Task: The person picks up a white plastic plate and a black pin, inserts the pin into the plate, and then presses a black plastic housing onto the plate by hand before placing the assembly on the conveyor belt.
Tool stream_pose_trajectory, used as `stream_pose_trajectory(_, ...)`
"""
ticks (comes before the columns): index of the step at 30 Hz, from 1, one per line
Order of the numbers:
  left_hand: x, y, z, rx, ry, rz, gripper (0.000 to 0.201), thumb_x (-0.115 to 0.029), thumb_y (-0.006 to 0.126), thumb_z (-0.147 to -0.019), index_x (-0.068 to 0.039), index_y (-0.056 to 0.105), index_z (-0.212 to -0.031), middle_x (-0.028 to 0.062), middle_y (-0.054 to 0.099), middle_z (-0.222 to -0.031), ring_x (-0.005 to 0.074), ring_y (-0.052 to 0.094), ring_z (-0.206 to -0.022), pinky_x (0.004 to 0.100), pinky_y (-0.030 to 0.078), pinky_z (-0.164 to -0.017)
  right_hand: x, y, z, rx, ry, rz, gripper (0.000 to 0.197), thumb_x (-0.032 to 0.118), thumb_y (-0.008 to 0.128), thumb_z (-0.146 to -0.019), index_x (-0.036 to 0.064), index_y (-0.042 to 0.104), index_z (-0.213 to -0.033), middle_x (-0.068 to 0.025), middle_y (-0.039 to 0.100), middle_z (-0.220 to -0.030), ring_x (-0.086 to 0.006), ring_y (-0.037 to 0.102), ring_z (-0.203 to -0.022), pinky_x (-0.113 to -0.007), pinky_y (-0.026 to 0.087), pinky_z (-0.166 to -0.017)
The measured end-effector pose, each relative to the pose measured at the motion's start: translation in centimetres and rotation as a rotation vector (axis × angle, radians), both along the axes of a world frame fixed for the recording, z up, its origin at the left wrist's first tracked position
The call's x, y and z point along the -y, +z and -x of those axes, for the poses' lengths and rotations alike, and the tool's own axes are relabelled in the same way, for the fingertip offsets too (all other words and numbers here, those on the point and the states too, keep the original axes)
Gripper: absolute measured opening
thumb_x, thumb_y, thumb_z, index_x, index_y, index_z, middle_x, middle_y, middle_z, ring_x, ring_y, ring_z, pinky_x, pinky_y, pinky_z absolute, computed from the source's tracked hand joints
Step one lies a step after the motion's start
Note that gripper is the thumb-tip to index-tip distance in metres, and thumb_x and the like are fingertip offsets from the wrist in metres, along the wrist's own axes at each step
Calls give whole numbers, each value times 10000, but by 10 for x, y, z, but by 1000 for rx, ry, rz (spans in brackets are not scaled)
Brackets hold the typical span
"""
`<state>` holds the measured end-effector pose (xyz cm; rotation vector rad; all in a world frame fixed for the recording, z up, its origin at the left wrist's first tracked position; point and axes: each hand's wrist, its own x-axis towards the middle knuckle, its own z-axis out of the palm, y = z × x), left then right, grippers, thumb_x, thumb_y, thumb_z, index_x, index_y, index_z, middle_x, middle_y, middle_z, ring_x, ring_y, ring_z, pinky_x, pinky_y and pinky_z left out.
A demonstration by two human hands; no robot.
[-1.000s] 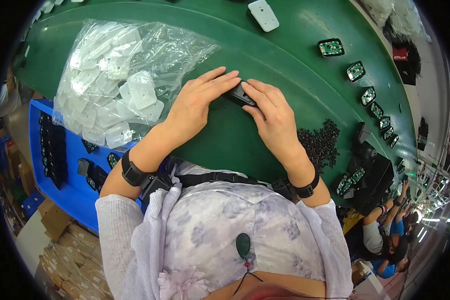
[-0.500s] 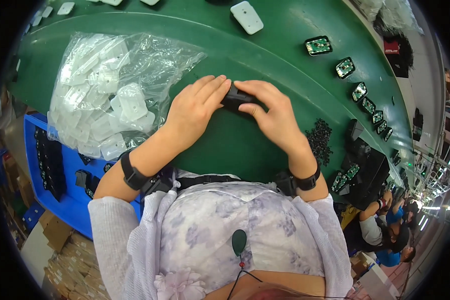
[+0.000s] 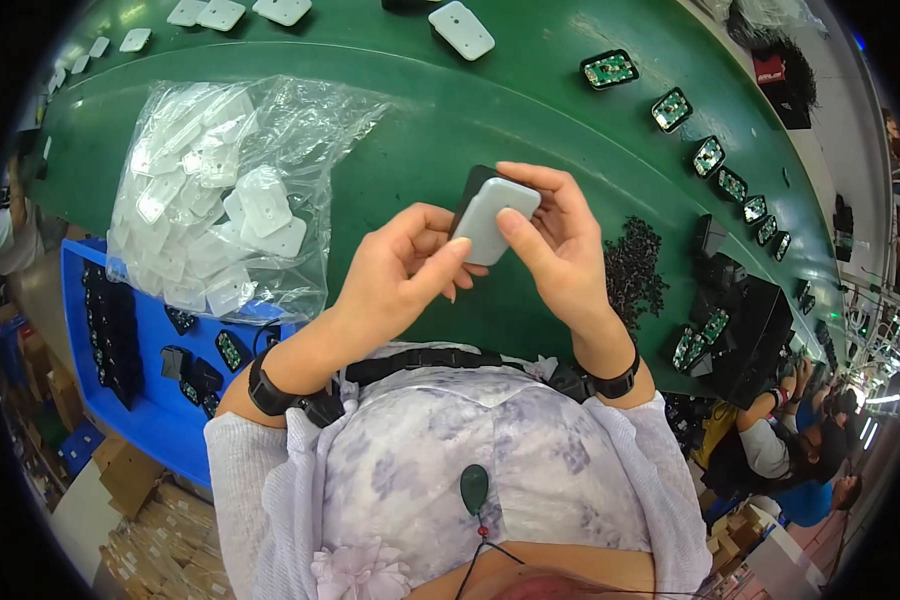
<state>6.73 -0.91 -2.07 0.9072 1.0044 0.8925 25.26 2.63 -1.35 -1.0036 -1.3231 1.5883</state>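
Between my two hands, above the green tabletop, is a small black plastic case with a white cover (image 3: 488,228). Its white face is turned up, and a strip of black side shows along the left edge. My left hand (image 3: 395,270) grips its lower left side, thumb on the edge and fingers partly hidden behind. My right hand (image 3: 562,248) has its thumb pressed on the white face and its fingers bent around the top right edge. To the left lies a clear plastic bag (image 3: 310,130) full of white covers (image 3: 262,203).
A pile of small black parts (image 3: 634,275) is right of my right hand. Open cases with green circuit boards (image 3: 672,109) line the curved green table (image 3: 530,110). White covers (image 3: 462,30) lie along its far side. A blue bin (image 3: 150,425) stands lower left, a black box (image 3: 755,335) right.
The case has been turned, so its white cover now faces up instead of its black side. My hands have come slightly nearer to me, and the left has changed its grip.
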Motion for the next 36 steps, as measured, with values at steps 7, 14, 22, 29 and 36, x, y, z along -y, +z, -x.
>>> stream_pose_trajectory(7, 0, 39, -17, -190, 38, -600, 306, -197, 688, -819, -3, 585, -1032, 121, 643, -795, 227, 654, -663, 323, 519, -606, 15, 46, -17, 153, -238, -560, 450, 50, 691, -776, -11, 506, -1181, -250, 563, -1147, -306, 569, -1045, -394, 472, -894)
stream_pose_trajectory(14, 1, 83, -46, -12, 35, -1156, 360, -221, 669, -795, 15, 547, -1038, 106, 506, -755, 289, 537, -688, 363, 461, -569, 35, 93, -40, 295, -459, -1242, 464, 282, 618, -803, -57, 457, -1075, -259, 512, -937, -289, 540, -736, -355, 427, -581)
stream_pose_trajectory(22, 15, 101, -71, 59, 209, -1273, 328, -245, 698, -687, 1, 528, -822, 112, 531, -675, 289, 537, -623, 373, 447, -501, 27, 100, -46, 276, -626, -1473, 449, 240, 553, -878, -127, 428, -1105, -287, 577, -915, -295, 584, -685, -381, 481, -573)
stream_pose_trajectory(29, 11, 112, -65, 17, -244, -1237, 377, -388, 611, -918, -55, 604, -1095, 136, 619, -1030, 294, 610, -901, 395, 502, -828, 15, 102, -28, 565, -971, -1587, 354, 191, 534, -887, -104, 478, -1075, -260, 596, -903, -282, 598, -692, -392, 501, -586)
stream_pose_trajectory(36, -9, 99, -68, -33, -191, -1103, 391, -231, 611, -843, 20, 528, -1131, 101, 537, -801, 270, 568, -727, 357, 478, -594, 5, 101, -17, 1000, -1327, -1785, 267, 141, 515, -897, -81, 528, -1045, -233, 614, -891, -270, 613, -699, -403, 522, -598)
